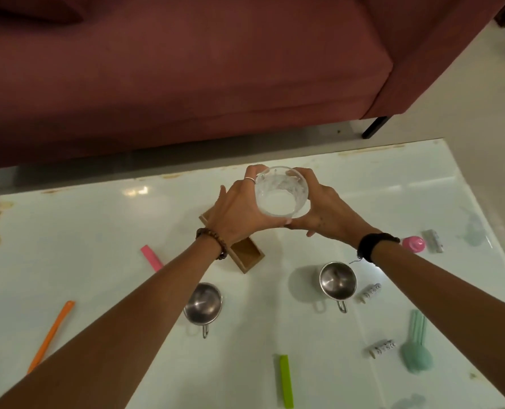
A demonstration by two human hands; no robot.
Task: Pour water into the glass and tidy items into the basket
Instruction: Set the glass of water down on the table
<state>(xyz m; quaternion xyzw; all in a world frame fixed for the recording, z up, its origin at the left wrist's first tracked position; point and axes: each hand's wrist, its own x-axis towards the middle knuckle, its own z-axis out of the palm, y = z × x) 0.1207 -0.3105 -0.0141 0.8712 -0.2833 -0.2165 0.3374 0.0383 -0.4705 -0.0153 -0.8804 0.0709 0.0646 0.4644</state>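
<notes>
A clear glass is held above the white table, its mouth facing the camera. My left hand wraps its left side and my right hand its right side. Under my left wrist sits a small wooden box, partly hidden. Two steel cups stand nearer me: one below my left forearm, the other below my right wrist. I cannot tell whether the glass holds water.
Scattered on the table: a pink clip, an orange stick, a green clip, a mint brush, two small white rolls, a pink cap. A maroon sofa stands beyond the far edge.
</notes>
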